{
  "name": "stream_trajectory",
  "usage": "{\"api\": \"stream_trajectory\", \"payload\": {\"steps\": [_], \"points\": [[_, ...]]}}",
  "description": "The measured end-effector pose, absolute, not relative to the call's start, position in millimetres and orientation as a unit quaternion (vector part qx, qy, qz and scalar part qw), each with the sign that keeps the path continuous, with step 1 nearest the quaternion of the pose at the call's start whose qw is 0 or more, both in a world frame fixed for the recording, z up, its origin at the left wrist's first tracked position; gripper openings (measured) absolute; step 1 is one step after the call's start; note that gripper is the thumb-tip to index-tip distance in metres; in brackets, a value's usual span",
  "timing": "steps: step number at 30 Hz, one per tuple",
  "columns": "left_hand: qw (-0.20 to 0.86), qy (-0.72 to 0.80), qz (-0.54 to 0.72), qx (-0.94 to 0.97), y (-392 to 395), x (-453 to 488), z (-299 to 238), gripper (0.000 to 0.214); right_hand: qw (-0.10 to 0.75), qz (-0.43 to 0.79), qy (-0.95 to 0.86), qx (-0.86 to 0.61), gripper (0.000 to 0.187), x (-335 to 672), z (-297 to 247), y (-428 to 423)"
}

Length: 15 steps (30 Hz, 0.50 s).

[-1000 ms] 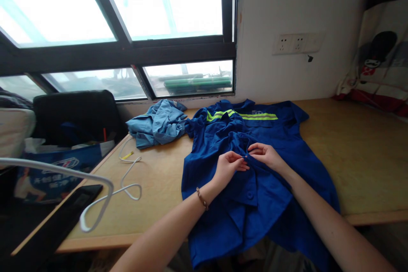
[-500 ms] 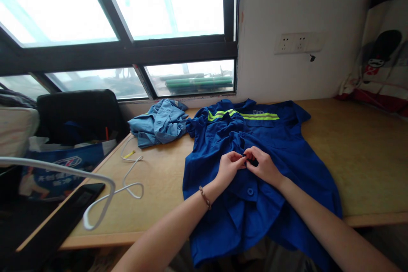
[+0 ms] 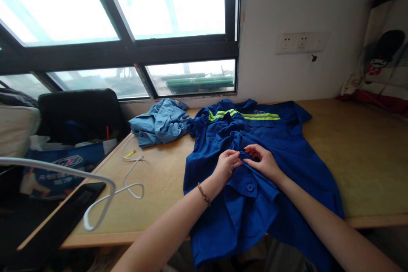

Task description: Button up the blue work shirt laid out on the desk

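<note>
A dark blue work shirt with a yellow-and-grey reflective stripe lies front up, its hem hanging over the near edge of the table. My left hand, with a beaded bracelet at the wrist, pinches the shirt's front edge between thumb and fingers. Opposite it, my right hand curls its thumb and forefinger around the same bit of cloth, their tips slightly apart. What lies right at the fingertips is too small to make out. Below the hands, a round blue button shows on the front flap.
A crumpled light blue garment lies at the back left of the wooden table. Looping over the left side is a white cable, near a dark flat device. Behind are a window and a wall socket.
Both hands have shifted slightly up and left along the shirt front. My right thumb and forefinger have spread a little, and the cloth around the lower button has moved.
</note>
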<state>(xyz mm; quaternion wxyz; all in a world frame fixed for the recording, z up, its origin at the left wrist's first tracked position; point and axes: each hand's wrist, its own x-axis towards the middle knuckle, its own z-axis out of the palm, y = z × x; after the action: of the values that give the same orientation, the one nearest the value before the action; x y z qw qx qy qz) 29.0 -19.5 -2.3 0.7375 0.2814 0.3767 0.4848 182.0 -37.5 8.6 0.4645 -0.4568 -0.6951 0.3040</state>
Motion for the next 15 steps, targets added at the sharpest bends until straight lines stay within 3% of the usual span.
{"api": "stream_trajectory", "payload": {"steps": [15], "points": [[0.751,0.303,0.514,0.284,-18,30,-7,0.04,0.453,0.377,-0.667,-0.457,0.04,186,-5,-29]]}}
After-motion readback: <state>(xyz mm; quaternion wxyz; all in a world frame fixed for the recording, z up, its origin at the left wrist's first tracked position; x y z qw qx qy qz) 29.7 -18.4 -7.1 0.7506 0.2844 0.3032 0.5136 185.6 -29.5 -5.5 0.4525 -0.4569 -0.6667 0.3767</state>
